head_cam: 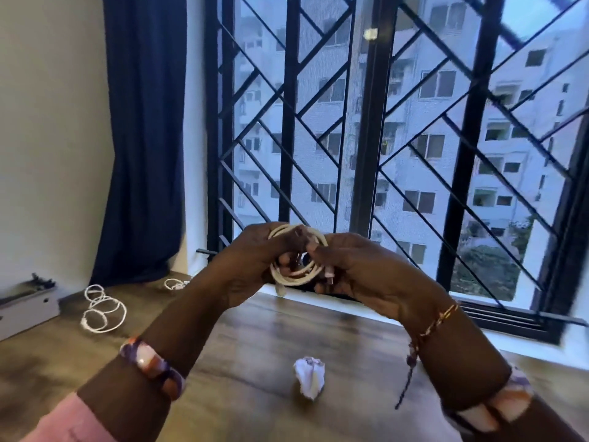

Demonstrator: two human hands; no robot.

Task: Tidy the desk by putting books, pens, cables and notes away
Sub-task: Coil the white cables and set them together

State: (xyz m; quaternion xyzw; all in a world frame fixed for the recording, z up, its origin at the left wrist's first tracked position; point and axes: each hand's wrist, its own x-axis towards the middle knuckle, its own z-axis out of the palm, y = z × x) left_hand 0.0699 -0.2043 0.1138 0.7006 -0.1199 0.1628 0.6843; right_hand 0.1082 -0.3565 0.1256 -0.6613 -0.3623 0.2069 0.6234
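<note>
Both hands are up in front of the window grille [376, 129], working one coiled white cable [298, 255] held in the air above the wooden desk [255, 330]. The left hand [251, 266] has its fingers curled round the coil's 9 o'clock side, thumb over the top loop. The right hand [353, 266] pinches the loops from 3 o'clock, fingertips pressed together on the strands, and a short tail of cable dangles at 6 o'clock under the coil. Over at 9 o'clock from the hands there's a second white cable [103, 309] lying loose on the desk in a few sloppy loops, and a smaller white cable [175, 283] sits further back near the navy curtain [143, 138]. A crumpled paper ball [309, 376] lies on the desk at 6 o'clock, between the two forearms. A grey box [28, 309] sits at the far 9 o'clock edge. Chunky patterned bangle [153, 366] on the left wrist, thin thread bracelet [436, 320] on the right.
</note>
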